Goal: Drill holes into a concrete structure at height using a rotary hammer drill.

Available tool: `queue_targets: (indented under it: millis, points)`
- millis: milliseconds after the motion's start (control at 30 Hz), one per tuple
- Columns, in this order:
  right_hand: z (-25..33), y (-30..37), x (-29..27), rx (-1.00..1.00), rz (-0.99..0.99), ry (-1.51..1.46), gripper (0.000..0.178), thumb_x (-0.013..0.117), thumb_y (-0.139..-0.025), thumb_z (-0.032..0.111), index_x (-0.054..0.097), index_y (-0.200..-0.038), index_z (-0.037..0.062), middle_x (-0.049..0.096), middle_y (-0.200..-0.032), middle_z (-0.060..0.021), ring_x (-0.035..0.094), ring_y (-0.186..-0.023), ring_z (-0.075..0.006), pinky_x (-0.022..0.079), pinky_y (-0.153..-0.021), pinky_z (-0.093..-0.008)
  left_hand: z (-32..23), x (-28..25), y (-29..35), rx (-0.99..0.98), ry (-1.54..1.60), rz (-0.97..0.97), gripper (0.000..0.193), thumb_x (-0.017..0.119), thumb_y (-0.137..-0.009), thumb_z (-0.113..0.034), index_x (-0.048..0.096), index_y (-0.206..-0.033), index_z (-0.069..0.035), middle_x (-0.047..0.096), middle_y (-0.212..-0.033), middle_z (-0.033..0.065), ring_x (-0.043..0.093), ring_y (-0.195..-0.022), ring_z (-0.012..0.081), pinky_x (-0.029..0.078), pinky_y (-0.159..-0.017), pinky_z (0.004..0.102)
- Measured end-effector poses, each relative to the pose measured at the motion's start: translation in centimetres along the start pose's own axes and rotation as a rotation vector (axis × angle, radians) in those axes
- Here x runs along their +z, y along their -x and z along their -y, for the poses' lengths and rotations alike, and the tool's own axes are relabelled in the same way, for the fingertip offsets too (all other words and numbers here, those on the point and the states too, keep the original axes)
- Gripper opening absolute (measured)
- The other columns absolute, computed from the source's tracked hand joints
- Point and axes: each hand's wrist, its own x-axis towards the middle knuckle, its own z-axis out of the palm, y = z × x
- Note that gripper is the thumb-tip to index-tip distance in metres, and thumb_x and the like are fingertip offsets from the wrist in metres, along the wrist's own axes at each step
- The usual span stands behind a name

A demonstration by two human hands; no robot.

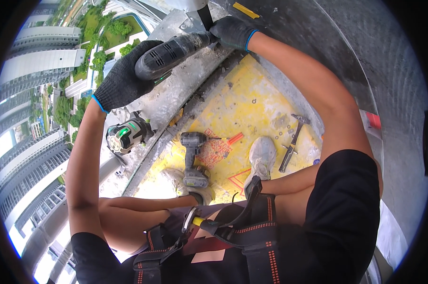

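Observation:
My left hand (124,78), in a black knit glove with a blue cuff, is closed around the rear of a long dark grey power tool (176,53) with vent slots in its housing. My right hand (230,33), gloved alike, is closed at the tool's far end. Its fingertips are partly hidden, and the tool's working end cannot be made out. Just beyond that end stands a grey metal bracket (191,22) on the concrete ledge, below a pale post (188,4). Nearer me on the ledge, a laser level (128,135) shows green lights.
A cordless impact driver (193,158) and a hammer (294,142) lie on the yellow, stained floor (266,102) between and beside my shoes. Several washers are scattered there. A yellow strip (246,10) lies at the far right. Past the ledge, buildings and greenery show far below. I wear a harness (242,232).

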Motion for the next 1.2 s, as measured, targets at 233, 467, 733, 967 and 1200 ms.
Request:
queue_targets:
  millis: [233, 467, 733, 967, 1200]
  points:
    - [-0.8, 0.2, 0.5, -0.07, -0.024, 0.094, 0.022, 0.072, -0.082, 0.016, 0.074, -0.102, 0.0068, 0.073, -0.097, -0.0193, 0.071, -0.095, -0.0379, 0.056, -0.088, -0.0483, -0.5, 2.3, 1.1, -0.185, 0.275, -0.147, 0.076, 0.083, -0.082, -0.004, 0.047, -0.148, -0.005, 0.062, -0.136, 0.0102, 0.059, -0.121, 0.0189, 0.05, -0.105, 0.0354]
    - [-2.2, 0.2, 3.7, -0.085, -0.207, 0.008, 0.023, 0.066, -0.088, 0.022, 0.074, -0.102, 0.0064, 0.073, -0.099, -0.018, 0.071, -0.092, -0.0377, 0.057, -0.086, -0.0472, -3.0, 0.8, 2.8, -0.336, 0.323, -0.22, 0.055, 0.079, -0.083, -0.011, 0.059, -0.133, -0.003, 0.07, -0.113, 0.0077, 0.065, -0.099, 0.016, 0.055, -0.087, 0.0332]
    - [-1.3, 0.0, 2.3, -0.17, -0.15, 0.216, 0.019, 0.059, -0.095, 0.023, 0.072, -0.096, 0.0084, 0.071, -0.092, -0.0143, 0.072, -0.082, -0.0352, 0.058, -0.073, -0.0464, -4.0, 0.3, 6.2, -0.522, 0.432, -0.249, 0.052, 0.076, -0.08, -0.012, 0.061, -0.129, -0.003, 0.07, -0.104, 0.0068, 0.068, -0.085, 0.0139, 0.056, -0.073, 0.0295]
    - [-0.8, -0.4, 0.9, -0.26, -0.059, 0.368, 0.018, 0.06, -0.093, 0.021, 0.072, -0.096, 0.0076, 0.071, -0.089, -0.0151, 0.072, -0.082, -0.0349, 0.058, -0.074, -0.0452, -4.2, 2.7, 6.0, -0.282, 0.844, -0.105, 0.056, 0.074, -0.08, -0.004, 0.06, -0.134, -0.003, 0.069, -0.117, 0.007, 0.066, -0.104, 0.0181, 0.056, -0.091, 0.0322]
    - [-1.3, 1.4, -5.2, -0.229, -0.257, 0.23, 0.028, 0.061, -0.098, 0.034, 0.066, -0.086, 0.0101, 0.068, -0.081, -0.0108, 0.067, -0.069, -0.0299, 0.053, -0.061, -0.0405, -1.5, 8.2, 6.0, -0.434, 0.694, -0.122, 0.056, 0.076, -0.074, -0.01, 0.059, -0.127, -0.002, 0.069, -0.115, 0.0143, 0.066, -0.105, 0.026, 0.055, -0.093, 0.0394]
